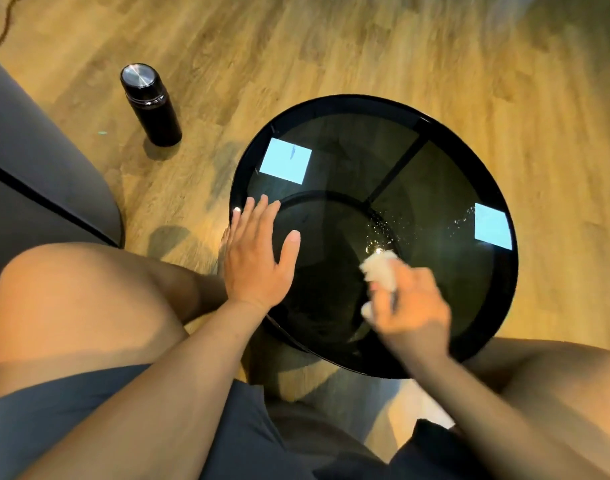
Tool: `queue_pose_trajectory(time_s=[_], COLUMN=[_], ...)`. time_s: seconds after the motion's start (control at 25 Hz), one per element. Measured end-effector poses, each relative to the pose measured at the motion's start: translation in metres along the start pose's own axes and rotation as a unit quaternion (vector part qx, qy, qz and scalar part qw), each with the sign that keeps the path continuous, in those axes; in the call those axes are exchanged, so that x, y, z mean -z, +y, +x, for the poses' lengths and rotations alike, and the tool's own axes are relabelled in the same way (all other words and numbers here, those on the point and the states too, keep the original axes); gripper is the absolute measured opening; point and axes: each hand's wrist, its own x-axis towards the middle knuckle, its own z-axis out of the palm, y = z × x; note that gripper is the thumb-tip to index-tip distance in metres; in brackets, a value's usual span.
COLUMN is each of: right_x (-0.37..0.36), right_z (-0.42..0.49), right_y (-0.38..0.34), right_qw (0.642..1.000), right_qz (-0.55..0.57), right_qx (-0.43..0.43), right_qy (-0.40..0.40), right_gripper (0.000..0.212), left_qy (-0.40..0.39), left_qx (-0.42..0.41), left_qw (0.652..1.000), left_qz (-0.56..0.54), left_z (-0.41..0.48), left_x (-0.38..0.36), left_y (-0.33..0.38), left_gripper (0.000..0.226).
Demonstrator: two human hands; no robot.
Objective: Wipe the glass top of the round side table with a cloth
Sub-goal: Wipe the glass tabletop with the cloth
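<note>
The round side table [483, 161] stands on the wood floor [331, 46] between the seated person's knees. Its dark glass top [331, 161] shows scattered water droplets [383, 230] right of centre and two pale rectangular reflections, one toward the far left edge, one at the right edge.

The white cloth [381, 268] is bunched up and lies on the glass just right of centre, at the near edge of the droplets. The right hand [412, 306] has its fingers curled around the cloth, which protrudes beyond the fingertips; the hand is motion-blurred.

The left hand [258, 251] lies flat, fingers spread and extended, on the glass at the left edge, gripping nothing.

A black flask [153, 105] with a metal cap stands upright on the floor, well apart from the table's far left edge. No legible writing or brand is visible on it.
</note>
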Motion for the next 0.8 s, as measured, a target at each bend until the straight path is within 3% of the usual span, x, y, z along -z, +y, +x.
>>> queue_pose_trajectory(time_s=[0.16,0.28,0.32,0.36,0.44,0.52,0.6,0.68,0.8], right_x=[-0.019,-0.001,0.010,0.022,0.051,0.060,0.044,0.020,-0.005], right_z=[-0.035,-0.034,-0.029,-0.018,0.013,0.033,0.019,-0.018,-0.051], right_y=[-0.076,-0.008,0.032,0.074,0.137,0.156,0.123,0.061,-0.038], right_qw=[0.977,0.936,0.938,0.956,0.989,0.991,0.993,0.998,0.981], right_qz=[0.093,0.048,0.013,-0.024,-0.075,-0.066,-0.060,-0.036,0.012], right_qx=[0.178,0.331,0.327,0.270,0.073,-0.085,-0.080,0.005,0.169], right_qy=[-0.066,-0.112,-0.111,-0.111,-0.105,-0.084,-0.061,-0.047,-0.097], right_gripper=[0.039,0.041,0.043,0.043,0.039,0.041,0.041,0.040,0.043], left_qy=[0.016,0.004,0.000,0.001,0.006,0.006,0.002,0.007,0.020], left_qx=[-0.015,-0.024,-0.023,-0.019,-0.009,0.000,0.006,0.003,-0.012], left_qw=[0.999,1.000,1.000,1.000,1.000,1.000,1.000,1.000,0.999], left_qz=[-0.035,-0.018,-0.013,-0.010,-0.008,-0.007,-0.011,-0.019,-0.036], left_z=[-0.002,-0.002,-0.001,-0.001,-0.001,0.001,0.001,0.001,0.000], left_x=[0.006,0.004,0.004,0.003,0.002,0.000,-0.001,-0.001,0.002], left_y=[0.004,0.003,0.003,0.002,0.000,-0.002,-0.002,-0.001,-0.001], left_gripper=[0.064,0.064,0.065,0.065,0.066,0.068,0.068,0.068,0.065])
